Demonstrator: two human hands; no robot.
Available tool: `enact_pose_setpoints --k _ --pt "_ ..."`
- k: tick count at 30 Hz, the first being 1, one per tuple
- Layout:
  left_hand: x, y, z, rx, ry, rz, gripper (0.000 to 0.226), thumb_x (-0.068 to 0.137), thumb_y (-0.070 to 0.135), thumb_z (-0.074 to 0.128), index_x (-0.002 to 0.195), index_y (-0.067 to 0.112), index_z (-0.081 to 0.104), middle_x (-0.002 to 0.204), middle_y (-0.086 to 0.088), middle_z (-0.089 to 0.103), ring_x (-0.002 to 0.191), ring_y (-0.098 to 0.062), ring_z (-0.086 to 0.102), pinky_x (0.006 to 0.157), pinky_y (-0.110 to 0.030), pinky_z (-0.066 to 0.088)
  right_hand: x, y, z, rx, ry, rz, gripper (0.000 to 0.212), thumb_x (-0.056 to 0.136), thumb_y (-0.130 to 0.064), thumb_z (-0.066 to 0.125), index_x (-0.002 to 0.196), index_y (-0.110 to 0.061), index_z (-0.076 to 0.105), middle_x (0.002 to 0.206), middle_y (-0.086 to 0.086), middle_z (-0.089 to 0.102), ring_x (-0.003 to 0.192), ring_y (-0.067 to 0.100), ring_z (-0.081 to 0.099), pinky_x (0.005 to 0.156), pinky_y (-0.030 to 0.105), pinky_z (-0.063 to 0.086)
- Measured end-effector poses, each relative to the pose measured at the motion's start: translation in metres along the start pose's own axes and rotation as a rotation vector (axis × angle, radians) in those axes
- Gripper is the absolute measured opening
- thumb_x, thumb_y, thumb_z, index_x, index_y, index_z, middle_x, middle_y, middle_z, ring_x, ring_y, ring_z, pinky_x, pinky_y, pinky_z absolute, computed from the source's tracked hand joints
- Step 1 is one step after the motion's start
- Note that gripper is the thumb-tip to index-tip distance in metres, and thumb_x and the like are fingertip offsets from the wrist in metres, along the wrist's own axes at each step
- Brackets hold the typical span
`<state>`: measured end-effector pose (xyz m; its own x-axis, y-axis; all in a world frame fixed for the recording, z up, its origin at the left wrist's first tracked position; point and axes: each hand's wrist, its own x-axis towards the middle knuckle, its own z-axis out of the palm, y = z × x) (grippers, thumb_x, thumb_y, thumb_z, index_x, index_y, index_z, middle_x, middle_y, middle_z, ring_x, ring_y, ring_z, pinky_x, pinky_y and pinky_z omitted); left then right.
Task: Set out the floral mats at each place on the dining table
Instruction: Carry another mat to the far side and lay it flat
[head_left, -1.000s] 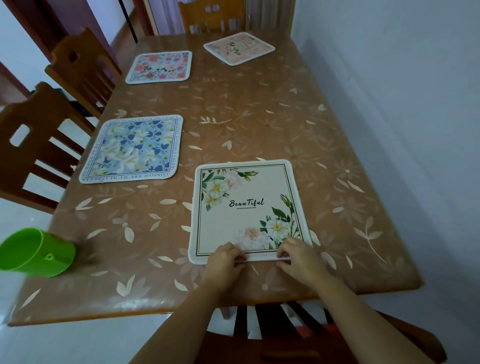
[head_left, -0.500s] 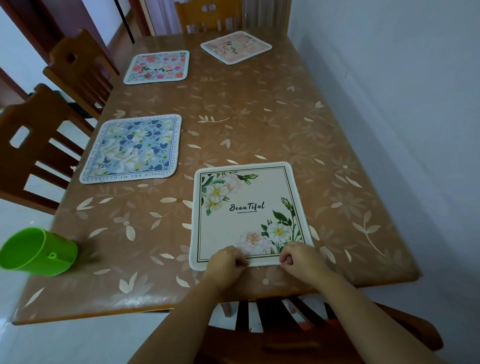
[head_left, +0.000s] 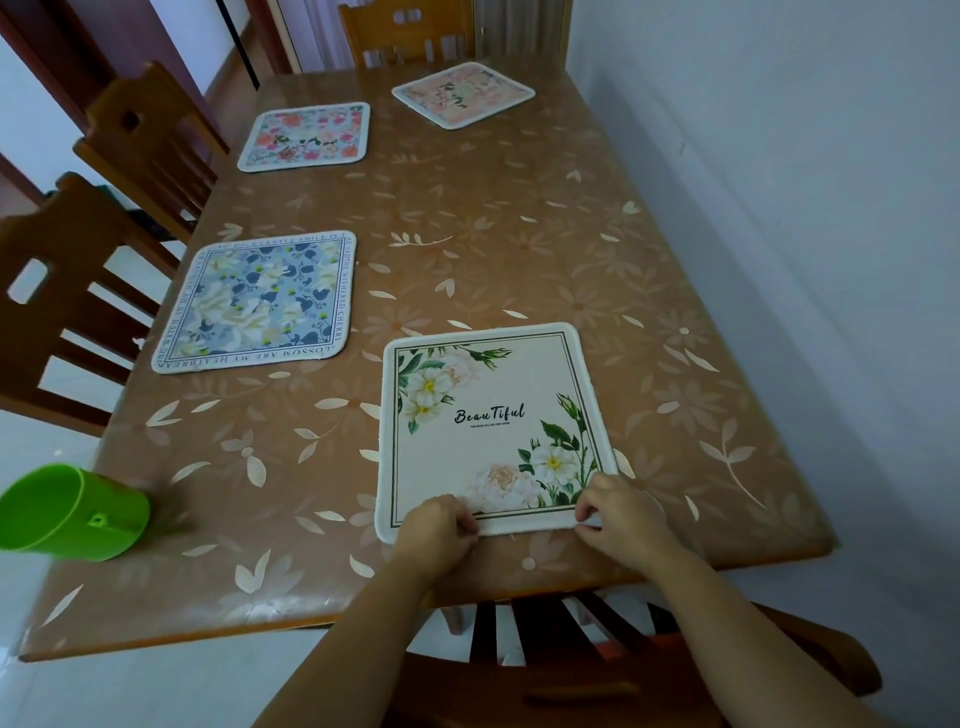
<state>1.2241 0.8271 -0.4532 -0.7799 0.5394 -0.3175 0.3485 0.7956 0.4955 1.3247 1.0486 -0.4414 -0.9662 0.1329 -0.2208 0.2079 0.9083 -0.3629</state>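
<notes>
A cream floral mat (head_left: 488, 421) marked "Beautiful" lies flat near the front edge of the brown dining table (head_left: 519, 249). My left hand (head_left: 436, 535) pinches its near edge left of the middle. My right hand (head_left: 621, 519) pinches the near right corner. A blue floral mat (head_left: 260, 301) lies at the left side place. A pink and red floral mat (head_left: 306, 136) lies further back on the left. A pale pink mat (head_left: 462, 93) lies at the far end.
A green plastic cup (head_left: 72, 514) stands at the table's front left corner. Wooden chairs stand on the left (head_left: 57, 291), at the far end (head_left: 405, 31) and right below me (head_left: 571, 639). A white wall (head_left: 779, 208) runs along the table's right side.
Both hands slid the cream mat slightly toward the front edge, and my right hand shifted rightward to the mat's near right corner. The other mats and the cup stayed put.
</notes>
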Motion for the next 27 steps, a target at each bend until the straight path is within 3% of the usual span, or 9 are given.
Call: enact_pose_setpoints --k 11,27 --pt "-0.0016 0.0007 0.001 -0.012 -0.005 -0.003 0.01 0.078 0.018 0.065 0.085 0.017 0.072 0.096 0.0 0.066 0.09 -0.017 0.057 0.073 -0.021 0.04 0.0007 -0.003 0.0024 -0.056 -0.002 0.007 0.007 0.079 -0.026 0.058 0.085 -0.023 0.059 0.096 -0.007 0.051 0.095 0.009 0.046 0.061 0.016 0.022" --pt "-0.0046 0.0022 -0.0008 -0.02 -0.017 0.008 0.011 0.077 0.017 0.063 0.083 0.017 0.073 0.095 -0.002 0.066 0.088 -0.018 0.057 0.072 -0.023 0.044 -0.0008 -0.0023 0.004 -0.034 -0.007 0.026 0.006 0.078 -0.023 0.057 0.083 -0.022 0.06 0.095 -0.007 0.052 0.093 0.01 0.048 0.065 0.018 0.023"
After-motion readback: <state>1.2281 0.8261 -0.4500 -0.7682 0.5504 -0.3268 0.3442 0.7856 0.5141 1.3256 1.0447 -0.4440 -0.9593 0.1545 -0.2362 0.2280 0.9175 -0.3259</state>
